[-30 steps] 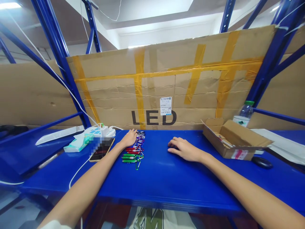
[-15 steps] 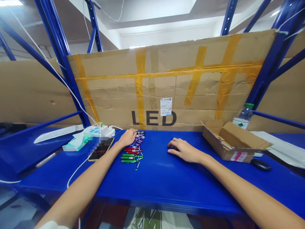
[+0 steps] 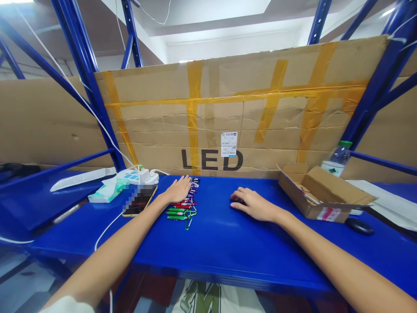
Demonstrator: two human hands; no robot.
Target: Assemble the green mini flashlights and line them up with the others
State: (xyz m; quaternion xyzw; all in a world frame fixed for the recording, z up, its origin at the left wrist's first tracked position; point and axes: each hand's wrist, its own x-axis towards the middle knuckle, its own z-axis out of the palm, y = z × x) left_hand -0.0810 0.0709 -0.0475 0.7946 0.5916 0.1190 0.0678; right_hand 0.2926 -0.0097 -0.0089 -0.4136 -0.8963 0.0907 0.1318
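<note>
A row of small metal keychain torches with carabiner clips runs away from me on the blue table, left of centre. Nearest me are the green torches [image 3: 177, 214], then the red torches [image 3: 184, 203]; purple and black clips show farther back. My left hand [image 3: 179, 190] lies flat, palm down, over the far part of the row, fingers stretched out and covering several torch bodies. It grips nothing that I can see. To the right, my right hand [image 3: 250, 202] rests on the bare tabletop, fingers apart and slightly bent, with nothing in it.
A phone [image 3: 143, 202] lies left of the row, near a tissue pack [image 3: 106, 193] and a white power strip [image 3: 135, 176]. At right are an open cardboard box [image 3: 325, 198], a black mouse [image 3: 359, 226] and a bottle [image 3: 339, 158]. Taped cardboard [image 3: 156, 139] stands behind the table.
My left hand has flattened and shifted slightly toward me, now covering purple and blue torches that showed before. My right hand stays in place. The view has shifted slightly.
</note>
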